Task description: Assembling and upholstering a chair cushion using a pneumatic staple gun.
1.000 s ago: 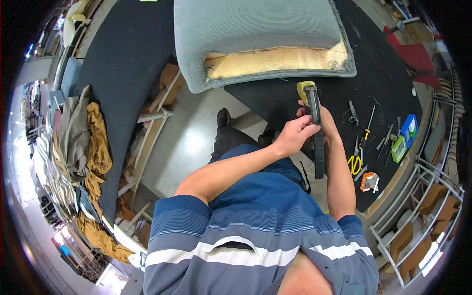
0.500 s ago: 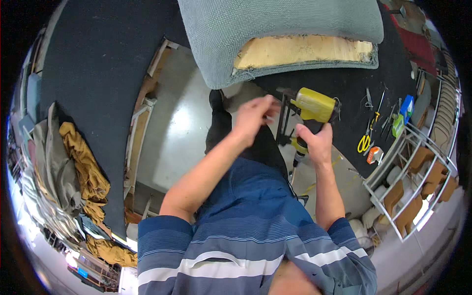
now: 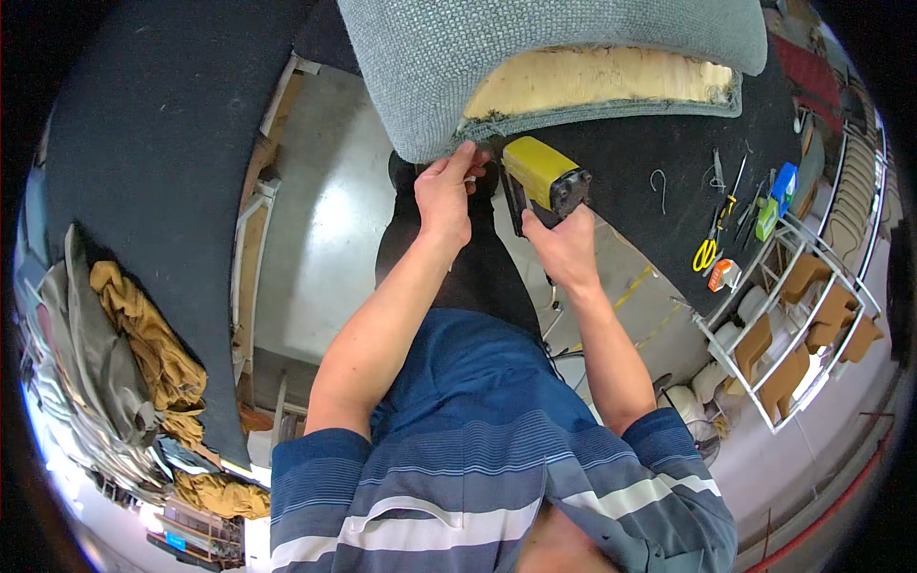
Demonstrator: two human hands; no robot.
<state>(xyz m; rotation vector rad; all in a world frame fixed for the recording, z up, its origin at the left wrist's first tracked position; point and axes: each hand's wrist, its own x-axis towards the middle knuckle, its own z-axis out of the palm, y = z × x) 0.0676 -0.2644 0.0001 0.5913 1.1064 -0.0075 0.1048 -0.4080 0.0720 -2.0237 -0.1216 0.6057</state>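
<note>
A grey-green upholstered seat (image 3: 430,67) lies at the top of the view. Its cover is open along the near side, where a bare pale wooden panel (image 3: 592,81) shows. My left hand (image 3: 445,199) is closed in a pinch on the fabric edge at the seat's near left corner; the fingertips are partly hidden. Wrapped around the handle of a yellow and black staple gun (image 3: 542,170) is my right hand (image 3: 568,250). The gun's black nose points up at that same corner, close beside my left fingers.
The seat rests on a black-covered table (image 3: 659,229). To the right lie yellow-handled scissors (image 3: 706,254), a small orange and white box (image 3: 724,275) and a green and blue item (image 3: 767,218). A white metal rack (image 3: 764,334) stands beyond. Brown cloth (image 3: 153,334) hangs at left.
My right hand has brought the staple gun left and up toward the seat's corner. My left hand has moved up and left, and now its fingers are on the fabric edge.
</note>
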